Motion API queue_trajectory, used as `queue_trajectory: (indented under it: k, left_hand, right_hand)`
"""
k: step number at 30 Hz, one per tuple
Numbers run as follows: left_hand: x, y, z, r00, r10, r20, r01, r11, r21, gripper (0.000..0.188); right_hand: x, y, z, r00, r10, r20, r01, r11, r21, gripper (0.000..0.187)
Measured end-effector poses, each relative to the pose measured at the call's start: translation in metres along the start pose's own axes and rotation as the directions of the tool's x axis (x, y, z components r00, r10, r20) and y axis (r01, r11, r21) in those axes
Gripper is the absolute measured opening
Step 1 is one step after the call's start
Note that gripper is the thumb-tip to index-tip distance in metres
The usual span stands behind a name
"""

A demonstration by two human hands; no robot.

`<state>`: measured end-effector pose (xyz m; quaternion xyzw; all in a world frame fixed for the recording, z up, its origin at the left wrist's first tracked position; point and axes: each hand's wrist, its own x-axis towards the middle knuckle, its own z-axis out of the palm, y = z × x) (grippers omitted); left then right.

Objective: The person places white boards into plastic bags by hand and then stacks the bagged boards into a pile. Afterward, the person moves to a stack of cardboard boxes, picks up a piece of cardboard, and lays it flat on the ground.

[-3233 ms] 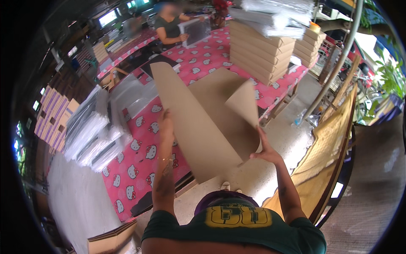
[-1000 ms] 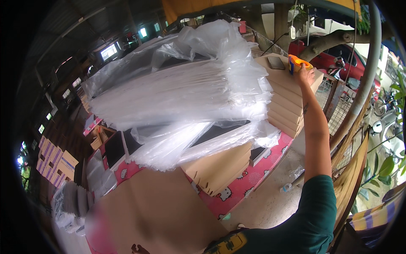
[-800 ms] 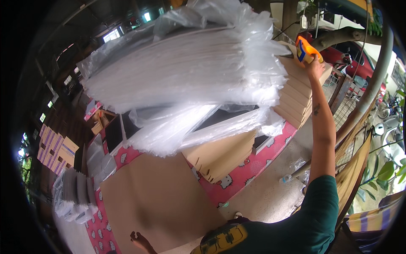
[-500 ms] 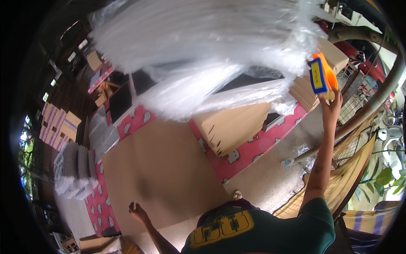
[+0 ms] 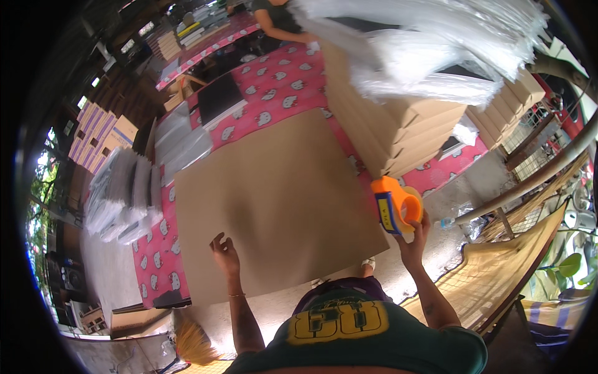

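Note:
An orange and blue tape dispenser with a roll of tape on it is in my right hand. My right fingers close round its lower end, and it is just off the right edge of a large flat brown cardboard sheet. The sheet lies over a pink patterned tablecloth. Over the left part of the sheet is my left hand, its fingers loosely bent and apart, with nothing in them. I cannot tell whether it touches the cardboard.
A row of folded cardboard boxes stands right of the sheet, with clear plastic wrap above it. Wrapped stacks are at the left. A dark flat panel lies beyond the sheet. Another person's arm shows at the far side.
My right hand has brought the tape dispenser from the far right down to beside the sheet. My left hand is farther forward over the cardboard. The plastic wrap now appears farther right.

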<state>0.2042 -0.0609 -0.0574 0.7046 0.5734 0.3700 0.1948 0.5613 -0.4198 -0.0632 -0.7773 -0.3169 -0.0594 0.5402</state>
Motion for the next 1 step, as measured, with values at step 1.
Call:
queue_trajectory:
  k: [1]
  left_hand:
    - [-0.0009,-0.0043,-0.0102,1.0,0.002,0.02,-0.001,1.0,-0.012,0.028]
  right_hand:
    - [-0.0054,-0.0081,0.0173,0.999,-0.022,0.049,0.023,1.0,-0.003,0.061]
